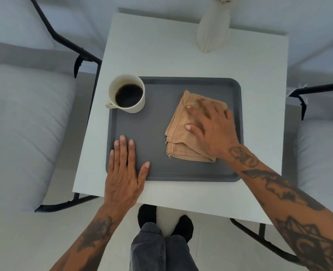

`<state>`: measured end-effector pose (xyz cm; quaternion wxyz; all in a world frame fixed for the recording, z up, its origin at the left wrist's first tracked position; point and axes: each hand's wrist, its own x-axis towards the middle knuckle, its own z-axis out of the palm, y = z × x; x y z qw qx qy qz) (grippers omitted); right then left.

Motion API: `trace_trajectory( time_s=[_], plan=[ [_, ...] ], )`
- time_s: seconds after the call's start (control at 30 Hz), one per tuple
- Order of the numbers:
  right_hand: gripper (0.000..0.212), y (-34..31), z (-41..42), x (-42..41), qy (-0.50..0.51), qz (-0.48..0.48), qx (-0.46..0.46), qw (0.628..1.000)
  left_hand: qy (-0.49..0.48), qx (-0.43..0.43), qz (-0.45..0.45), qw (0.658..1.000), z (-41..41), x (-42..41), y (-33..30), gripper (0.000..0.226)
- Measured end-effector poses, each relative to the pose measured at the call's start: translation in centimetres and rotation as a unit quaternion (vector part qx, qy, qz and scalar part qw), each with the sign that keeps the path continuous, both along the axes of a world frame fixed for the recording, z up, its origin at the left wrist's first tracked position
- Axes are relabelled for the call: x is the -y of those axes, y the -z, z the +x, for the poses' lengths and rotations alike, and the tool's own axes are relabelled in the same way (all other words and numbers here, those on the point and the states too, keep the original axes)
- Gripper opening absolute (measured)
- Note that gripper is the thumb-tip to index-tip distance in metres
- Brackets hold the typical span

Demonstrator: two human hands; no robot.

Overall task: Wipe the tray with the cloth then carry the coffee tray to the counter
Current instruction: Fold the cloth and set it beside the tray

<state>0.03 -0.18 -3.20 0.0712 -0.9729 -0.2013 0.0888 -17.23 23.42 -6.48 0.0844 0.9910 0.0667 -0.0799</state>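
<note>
A dark grey tray [154,132] lies on a small white table [161,51]. A folded tan cloth [179,133] rests on the tray's right half. My right hand [212,130] presses flat on the cloth, fingers spread. My left hand [122,169] lies flat, palm down, on the tray's near left corner and holds nothing. A cream mug [127,93] full of black coffee stands on the tray's far left corner, its handle pointing left.
A tall white vase [212,28] stands at the table's far edge. White cushioned chairs with black metal frames [24,118] flank the table left and right [322,145]. My legs and dark shoes [165,222] are below the table's near edge.
</note>
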Motion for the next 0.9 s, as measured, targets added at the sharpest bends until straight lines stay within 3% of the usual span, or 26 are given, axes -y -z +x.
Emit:
trace_trajectory(
  time_s=[0.1, 0.17, 0.3, 0.37, 0.43, 0.5, 0.6, 0.67, 0.77, 0.9],
  plan=[
    [0.101, -1.3, 1.0, 1.9, 0.139, 0.003, -0.041, 0.989, 0.019, -0.001, -0.005, 1.0, 0.1, -1.3, 0.3, 0.079],
    [0.105, -1.7, 1.6, 2.6, 0.167, -0.018, -0.069, 0.983, 0.027, -0.005, -0.018, 0.999, 0.1, -2.1, 0.3, 0.08],
    [0.056, -2.1, 1.2, 3.1, 0.147, 0.028, -0.102, 0.984, -0.035, 0.002, -0.09, 0.995, 1.1, -0.9, -2.1, 0.072],
    [0.032, -3.1, 0.3, 3.2, 0.143, 0.136, -0.126, 0.972, -0.048, 0.05, -0.158, 0.985, 3.1, 1.1, -4.5, 0.059],
    [0.021, -5.4, -1.0, 3.3, 0.141, 0.249, -0.181, 0.941, -0.026, 0.067, -0.238, 0.969, 6.2, 3.4, -7.3, 0.066],
    [0.016, -8.7, -2.9, 3.4, 0.109, 0.313, -0.219, 0.918, 0.077, 0.06, -0.278, 0.956, 9.7, 5.5, -10.1, 0.09],
    [0.009, -13.6, -6.2, 4.2, 0.007, 0.341, -0.224, 0.913, 0.283, 0.013, -0.234, 0.93, 13.0, 7.4, -13.9, 0.108],
    [0.014, -16.3, -8.0, 5.5, -0.029, 0.321, -0.219, 0.921, 0.377, -0.026, -0.205, 0.903, 13.0, 8.0, -16.4, 0.089],
    [0.019, -19.4, -10.7, 8.7, -0.013, 0.316, -0.267, 0.91, 0.45, -0.05, -0.218, 0.865, 10.4, 8.9, -18.6, 0.033],
    [0.041, -21.4, -13.4, 13.4, 0.046, 0.33, -0.262, 0.906, 0.322, -0.232, -0.361, 0.844, 6.2, 11.6, -19.7, 0.022]
  ],
)
